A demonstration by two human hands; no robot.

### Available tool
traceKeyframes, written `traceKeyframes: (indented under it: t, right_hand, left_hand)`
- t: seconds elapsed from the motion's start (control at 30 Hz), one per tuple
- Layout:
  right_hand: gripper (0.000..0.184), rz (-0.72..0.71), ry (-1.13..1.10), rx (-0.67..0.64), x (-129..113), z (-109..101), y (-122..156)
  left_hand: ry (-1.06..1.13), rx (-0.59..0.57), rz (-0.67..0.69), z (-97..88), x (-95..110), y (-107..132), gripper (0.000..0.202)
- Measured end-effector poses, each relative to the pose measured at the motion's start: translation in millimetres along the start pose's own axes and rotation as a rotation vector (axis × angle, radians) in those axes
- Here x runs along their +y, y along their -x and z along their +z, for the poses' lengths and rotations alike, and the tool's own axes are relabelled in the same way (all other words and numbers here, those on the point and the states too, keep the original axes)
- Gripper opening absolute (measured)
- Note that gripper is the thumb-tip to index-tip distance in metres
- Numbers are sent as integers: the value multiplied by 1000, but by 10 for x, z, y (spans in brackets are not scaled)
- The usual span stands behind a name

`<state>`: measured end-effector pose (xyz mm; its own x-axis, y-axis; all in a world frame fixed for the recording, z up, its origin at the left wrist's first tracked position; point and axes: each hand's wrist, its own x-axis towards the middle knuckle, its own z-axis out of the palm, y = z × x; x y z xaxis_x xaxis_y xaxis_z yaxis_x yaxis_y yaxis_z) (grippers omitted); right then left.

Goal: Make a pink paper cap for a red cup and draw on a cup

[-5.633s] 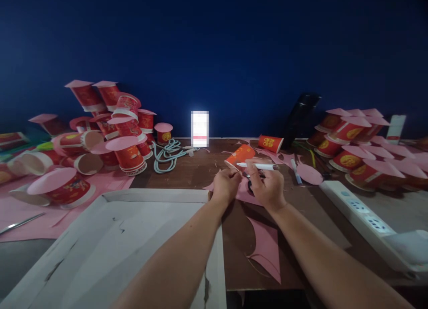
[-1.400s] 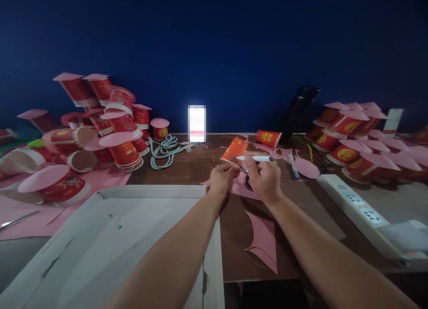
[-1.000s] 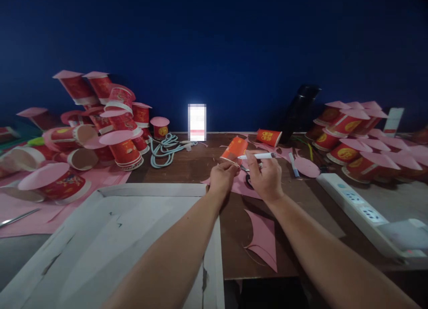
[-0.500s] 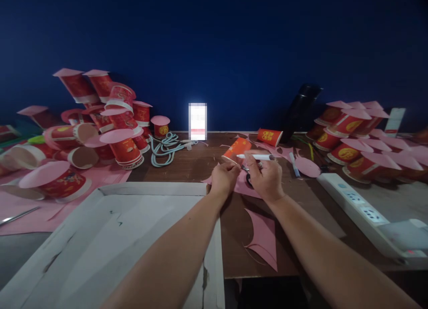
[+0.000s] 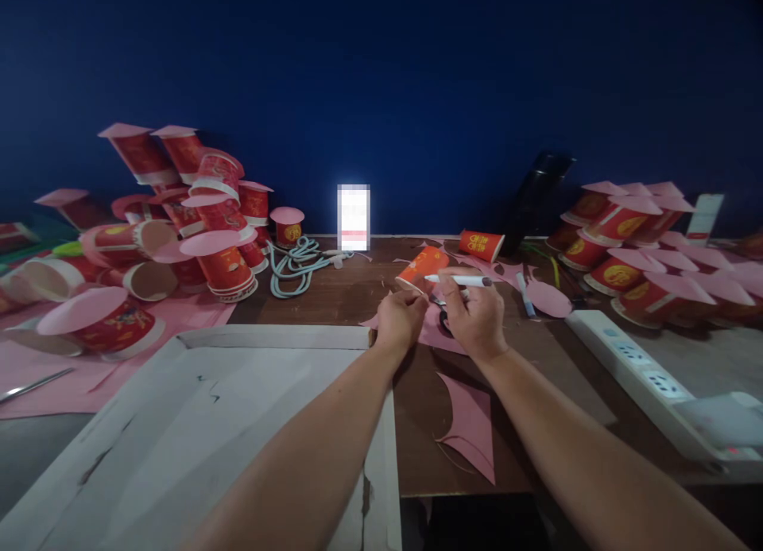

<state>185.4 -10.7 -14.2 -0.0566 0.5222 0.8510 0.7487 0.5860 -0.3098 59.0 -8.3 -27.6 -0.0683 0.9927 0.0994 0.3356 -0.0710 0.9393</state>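
Brown table [image 5: 536, 384], hands [image 5: 401, 319] holding orange cup [image 5: 425, 266] and marker [image 5: 472, 281], box [image 5: 274, 335] left, power strip [image 5: 645, 378] right

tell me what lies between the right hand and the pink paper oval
In the head view, a blue-and-white pen lies between the right hand and the pink paper oval, close to the oval.

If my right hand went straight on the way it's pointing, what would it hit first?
Probably the tilted red cup just ahead of your right hand; the white pen overlaps its edge in view, but whether they touch is unclear.
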Motion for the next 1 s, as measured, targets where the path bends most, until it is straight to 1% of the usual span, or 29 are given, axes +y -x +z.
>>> traceKeyframes:
  t: [0.23, 0.4, 0.47, 0.5, 0.57, 0.63, 0.7, 0.8, 1.0]
  right_hand:
    - [14, 1, 5, -22, -4, 6, 10]
    - [14, -14, -20, -18, -24, 7, 10]
    - [14, -3, -31, -2, -39, -5, 3]
    - [15, 8, -34, 18, -45, -14, -1]
    - [18, 29, -43, 67, -52, -31, -11]
    - [20, 39, -64, 110, -48, -44, -19]
    - [21, 42, -86, 123, -38, -46, -23]
    - [21, 42, -84, 107, -25, -37, -22]
    - [16, 37, -52, 44, -39, -33, -25]
  left_hand:
    - [-33, -8, -15, -22, 33, 12, 22]
    - [12, 5, 0, -6, 1, 8, 21]
    - [127, -3, -24, 21, -38, -9, 19]
    - [233, -14, -48, 36, -58, -22, 17]
    - [533, -43, -113, 66, -85, -50, 13]
    - [836, -49, -213, 82, -87, -75, 9]
    - [1022, -39, -302, 82, -66, -89, 5]
    - [1127, -26, -352, 67, -26, -88, 2]
    - [1171, -39, -343, 60, -24, -75, 3]
